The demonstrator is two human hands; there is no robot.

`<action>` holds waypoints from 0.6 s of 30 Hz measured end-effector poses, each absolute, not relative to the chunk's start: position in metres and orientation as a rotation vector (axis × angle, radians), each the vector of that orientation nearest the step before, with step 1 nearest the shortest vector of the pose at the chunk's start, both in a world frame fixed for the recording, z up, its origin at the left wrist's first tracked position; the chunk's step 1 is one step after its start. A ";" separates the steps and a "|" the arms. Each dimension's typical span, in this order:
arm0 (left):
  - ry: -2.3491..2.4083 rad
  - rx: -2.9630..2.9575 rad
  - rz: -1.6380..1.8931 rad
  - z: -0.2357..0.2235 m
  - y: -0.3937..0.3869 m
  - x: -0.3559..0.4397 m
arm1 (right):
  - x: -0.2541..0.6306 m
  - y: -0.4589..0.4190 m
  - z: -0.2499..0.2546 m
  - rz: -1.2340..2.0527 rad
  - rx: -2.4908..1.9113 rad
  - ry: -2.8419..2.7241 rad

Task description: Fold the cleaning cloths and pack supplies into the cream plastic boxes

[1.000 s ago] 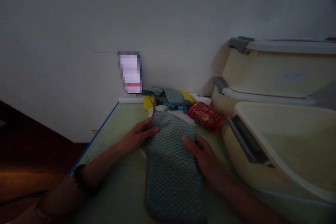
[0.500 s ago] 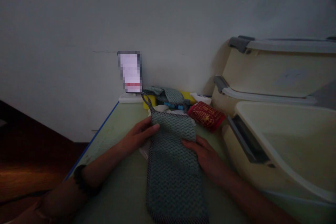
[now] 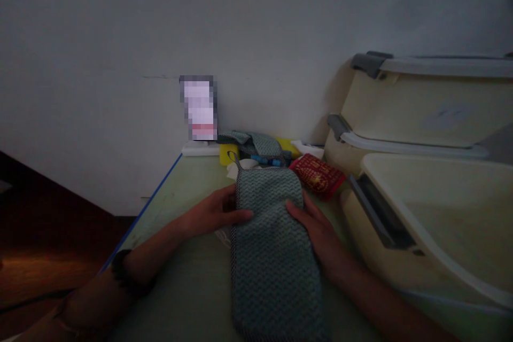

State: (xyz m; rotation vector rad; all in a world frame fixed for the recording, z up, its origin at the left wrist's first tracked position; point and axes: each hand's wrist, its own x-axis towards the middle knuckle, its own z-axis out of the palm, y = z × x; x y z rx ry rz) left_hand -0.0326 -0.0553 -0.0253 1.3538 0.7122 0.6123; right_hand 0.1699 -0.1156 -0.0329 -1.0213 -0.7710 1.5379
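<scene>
A grey-green textured cleaning cloth with a dark striped edging and a hanging loop at its upper left corner is stretched lengthwise toward me. My left hand grips its left edge, thumb on top and fingers underneath. On the opposite edge, my right hand holds it the same way, thumb lying on the front. The fingers behind the cloth are mostly hidden. Just beyond the cloth lie white crumpled material and a red packet with gold print.
At the back, another grey-green cloth lies over yellow items and a blue object. A phone stands on a white stand by the wall. To the right are cream storage bins with grey latches.
The cloth has shifted slightly right, its upper edge now straighter and its loop fallen to the left. Both hands keep hold; my left hand has slid a little lower along the edge.
</scene>
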 end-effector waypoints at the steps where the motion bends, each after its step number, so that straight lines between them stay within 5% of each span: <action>1: 0.729 1.352 0.615 -0.026 -0.054 -0.033 | 0.170 -0.115 -0.033 1.559 -1.003 -0.760; 8: 0.846 1.218 0.798 -0.031 -0.051 -0.033 | 0.170 -0.115 -0.036 1.712 -0.858 -0.803; 18: 0.777 1.422 0.613 -0.027 -0.052 -0.037 | 0.169 -0.115 -0.034 1.634 -0.841 -0.702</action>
